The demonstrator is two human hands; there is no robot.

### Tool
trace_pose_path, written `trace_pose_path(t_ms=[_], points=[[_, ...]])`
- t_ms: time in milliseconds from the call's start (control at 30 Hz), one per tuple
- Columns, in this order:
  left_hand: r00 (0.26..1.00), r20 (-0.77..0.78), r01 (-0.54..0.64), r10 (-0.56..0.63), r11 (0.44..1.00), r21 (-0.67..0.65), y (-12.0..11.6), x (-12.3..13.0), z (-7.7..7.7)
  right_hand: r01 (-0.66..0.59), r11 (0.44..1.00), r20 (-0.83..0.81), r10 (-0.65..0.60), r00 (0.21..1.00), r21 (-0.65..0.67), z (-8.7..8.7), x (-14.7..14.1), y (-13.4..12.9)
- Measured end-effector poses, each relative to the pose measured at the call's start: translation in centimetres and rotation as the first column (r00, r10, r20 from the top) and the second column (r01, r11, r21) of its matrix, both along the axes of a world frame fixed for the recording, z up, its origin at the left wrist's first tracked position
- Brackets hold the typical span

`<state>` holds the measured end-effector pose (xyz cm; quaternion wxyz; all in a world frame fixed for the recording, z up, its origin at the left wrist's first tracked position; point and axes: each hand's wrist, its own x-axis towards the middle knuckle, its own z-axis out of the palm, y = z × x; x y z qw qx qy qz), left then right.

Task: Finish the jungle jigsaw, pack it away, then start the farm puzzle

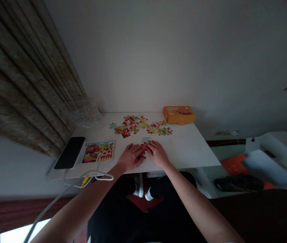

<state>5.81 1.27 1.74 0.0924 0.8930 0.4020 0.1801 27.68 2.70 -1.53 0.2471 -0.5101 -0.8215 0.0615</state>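
My left hand [131, 157] and my right hand [158, 153] lie close together on the white table, fingertips on a small group of red jigsaw pieces [142, 150]. Whether either hand grips a piece is hidden. A pale green jigsaw piece [146, 139] lies just beyond my right fingers. Farther back are two loose heaps of colourful jigsaw pieces [133, 125] [160, 128]. A printed picture card of a red barn scene [98, 151] lies left of my hands.
An orange puzzle box [179, 114] stands at the table's back right. A black smartphone [69, 152] lies at the left, with a white cable [90, 177] trailing over the front edge. A curtain [19, 81] hangs left; a wall rises behind the white table [189, 152].
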Motion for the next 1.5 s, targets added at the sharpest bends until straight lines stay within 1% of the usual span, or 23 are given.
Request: trace_pose_path(t_ms=[133, 333, 400, 467, 533, 567, 633, 700, 767, 833, 900, 967, 1067, 1133, 1233, 1333, 1500], points=[[1.000, 0.002, 0.018, -0.018, 1.000, 0.000, 0.1, 0.0, -0.2, 0.016, 1.000, 0.015, -0.016, 1.000, 0.012, 0.4, -0.3, -0.1], [1.000, 0.007, 0.030, -0.030, 1.000, 0.001, 0.2, -0.1, -0.6, 0.068, 0.998, -0.017, -0.068, 0.998, 0.013, 0.8, -0.4, -0.3], [0.999, 0.012, 0.043, -0.043, 0.999, 0.005, 0.3, -0.4, -0.7, 0.147, 0.989, -0.054, -0.147, 0.988, 0.010, 0.7, -0.4, -0.3], [0.999, 0.027, 0.046, -0.046, 0.999, 0.007, 0.4, -0.7, -1.0, 0.253, 0.967, -0.106, -0.253, 0.962, -0.008, 0.3, -0.3, 0.0], [0.998, 0.060, 0.010, -0.011, 1.000, 0.010, 1.1, -0.9, -1.3, 0.321, 0.946, -0.140, -0.323, 0.936, -0.042, 0.1, 0.2, 0.7], [0.996, 0.083, -0.023, 0.021, 1.000, 0.013, 1.7, -1.0, -1.6, 0.321, 0.945, -0.138, -0.326, 0.935, -0.058, 0.1, 0.6, 1.2], [0.985, 0.139, -0.109, 0.106, 0.994, 0.019, 3.4, -0.9, -1.8, 0.265, 0.961, -0.093, -0.272, 0.958, -0.078, 0.2, 1.8, 2.3], [0.964, 0.190, -0.194, 0.187, 0.981, 0.016, 6.0, -0.6, -1.8, 0.187, 0.979, -0.024, -0.190, 0.982, -0.075, 0.5, 3.3, 3.3], [0.942, 0.224, -0.255, 0.249, 0.967, 0.000, 9.1, 0.0, -1.2, 0.158, 0.986, 0.017, -0.157, 0.987, -0.058, 0.7, 4.4, 4.1], [0.922, 0.238, -0.306, 0.304, 0.952, -0.031, 12.4, 0.7, -0.3, 0.166, 0.986, 0.032, -0.164, 0.986, -0.036, 0.8, 4.9, 4.5], [0.912, 0.198, -0.352, 0.358, 0.934, -0.069, 15.7, 1.4, 0.6, 0.181, 0.983, 0.042, -0.180, 0.983, -0.020, 0.7, 4.9, 4.6], [0.905, 0.112, -0.402, 0.411, 0.911, -0.095, 18.7, 2.0, 1.3, 0.203, 0.979, 0.048, -0.202, 0.978, -0.009, 0.5, 4.6, 4.5], [0.899, 0.032, -0.429, 0.436, 0.894, -0.127, 22.2, 2.6, 1.5, 0.221, 0.975, 0.055, -0.220, 0.974, -0.004, 0.2, 4.3, 4.5], [0.899, -0.006, -0.435, 0.439, 0.889, -0.146, 23.9, 2.8, 1.3, 0.216, 0.976, 0.063, -0.215, 0.975, -0.008, 0.2, 4.3, 4.6], [0.898, -0.072, -0.439, 0.433, 0.880, -0.180, 25.7, 3.2, 0.8, 0.214, 0.977, 0.067, -0.213, 0.975, -0.015, 0.3, 4.3, 4.6], [0.897, -0.123, -0.442, 0.425, 0.871, -0.215, 27.1, 3.4, 0.5, 0.213, 0.977, 0.065, -0.212, 0.975, -0.020, 0.5, 4.3, 4.6], [0.888, -0.157, -0.460, 0.432, 0.851, -0.253, 28.9, 3.5, 0.4, 0.219, 0.976, 0.058, -0.218, 0.974, -0.019, 0.4, 4.2, 4.6]])
